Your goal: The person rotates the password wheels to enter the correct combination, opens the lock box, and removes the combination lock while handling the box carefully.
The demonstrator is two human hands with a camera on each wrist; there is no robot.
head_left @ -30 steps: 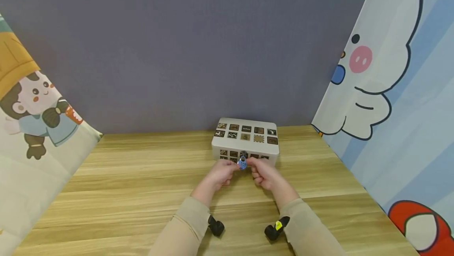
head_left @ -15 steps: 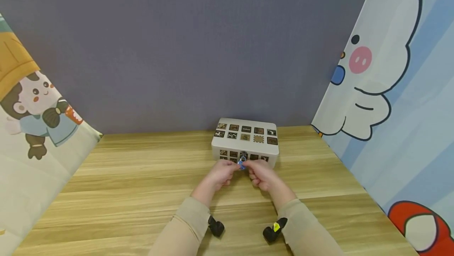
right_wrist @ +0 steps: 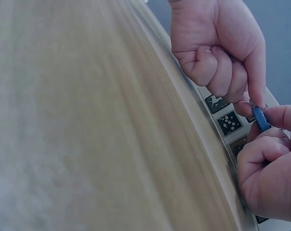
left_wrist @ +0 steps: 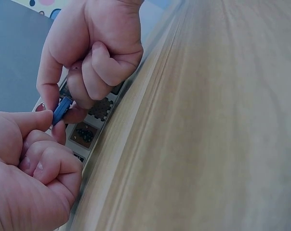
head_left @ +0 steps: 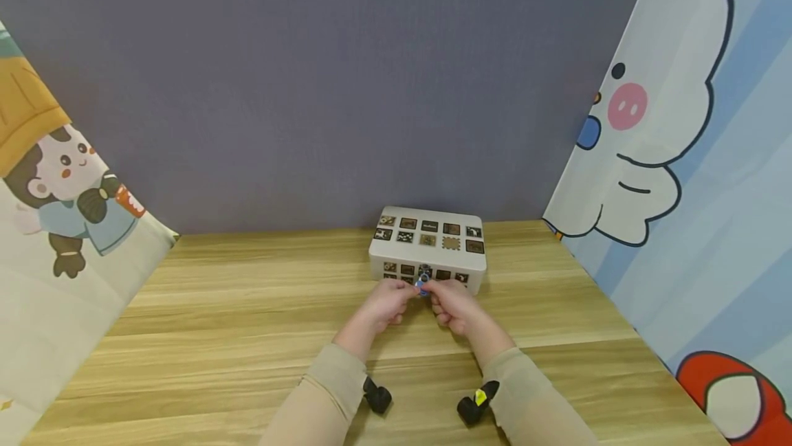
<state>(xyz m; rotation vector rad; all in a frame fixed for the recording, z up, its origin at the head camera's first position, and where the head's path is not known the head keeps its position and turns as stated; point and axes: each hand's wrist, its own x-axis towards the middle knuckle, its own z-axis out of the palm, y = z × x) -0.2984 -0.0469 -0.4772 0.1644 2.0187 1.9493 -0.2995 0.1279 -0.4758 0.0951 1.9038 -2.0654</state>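
One left hand [head_left: 385, 302] pinches the left edge of a small blue padlock [head_left: 423, 287], which seems, though partly hidden, to hang at the front of a white box [head_left: 427, 233] on the bench [head_left: 247, 329], and the right hand [head_left: 456, 305] pinches the padlock's right edge.

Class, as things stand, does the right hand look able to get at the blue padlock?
Very likely yes: the right hand pinches the blue padlock, and the left hand, opposite, leaves that side free.
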